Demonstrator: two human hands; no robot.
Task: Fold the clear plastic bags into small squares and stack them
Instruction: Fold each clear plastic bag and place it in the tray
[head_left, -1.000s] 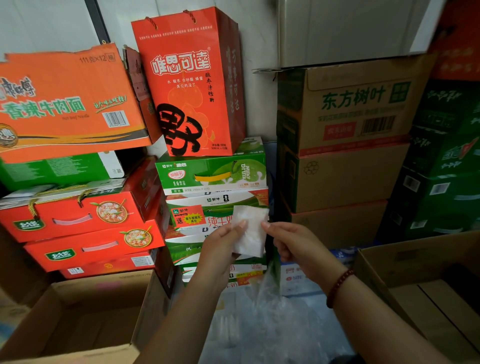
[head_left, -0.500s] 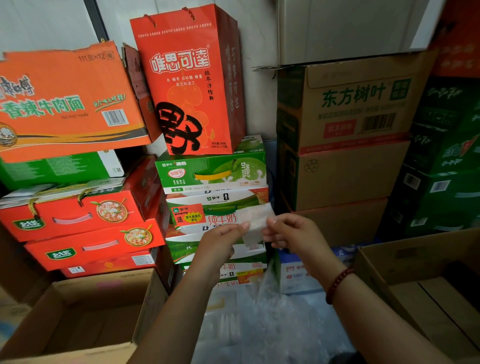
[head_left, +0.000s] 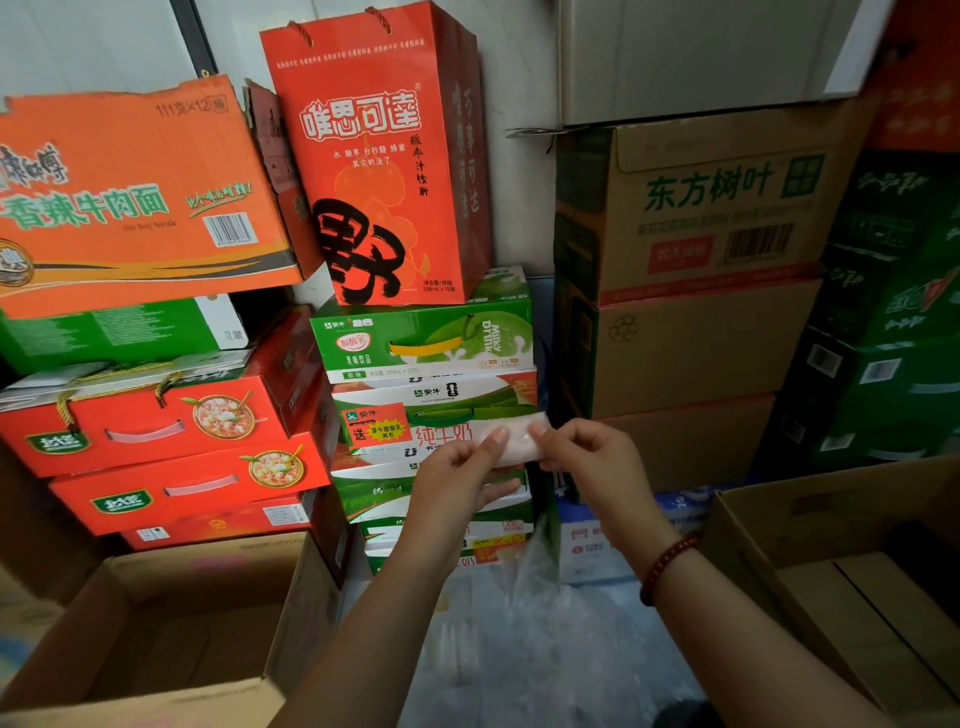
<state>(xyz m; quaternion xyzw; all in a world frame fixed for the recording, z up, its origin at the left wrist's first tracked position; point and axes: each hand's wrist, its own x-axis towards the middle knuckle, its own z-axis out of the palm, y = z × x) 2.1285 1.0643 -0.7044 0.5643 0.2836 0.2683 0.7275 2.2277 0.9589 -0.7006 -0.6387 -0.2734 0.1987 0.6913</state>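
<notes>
Your L hand (head_left: 457, 475) & R hand (head_left: 592, 457) each pinch one end of the folded clear bag (head_left: 511, 439), held up in front of the stacked milk cartons (head_left: 426, 343). Loose clear plastic bags (head_left: 524, 639) lie in a heap below your forearms, btwn the open box at left (head_left: 156, 618) & the open box at right (head_left: 857, 582) (a red bead bracelet (head_left: 665, 566) sits on the R wrist).

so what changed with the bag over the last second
The folded plastic bag went from a taller rectangle to a flatter strip, folded once more. The right hand closed in toward the left hand; both still pinch it. Boxes and the loose bags below stayed put.
</notes>
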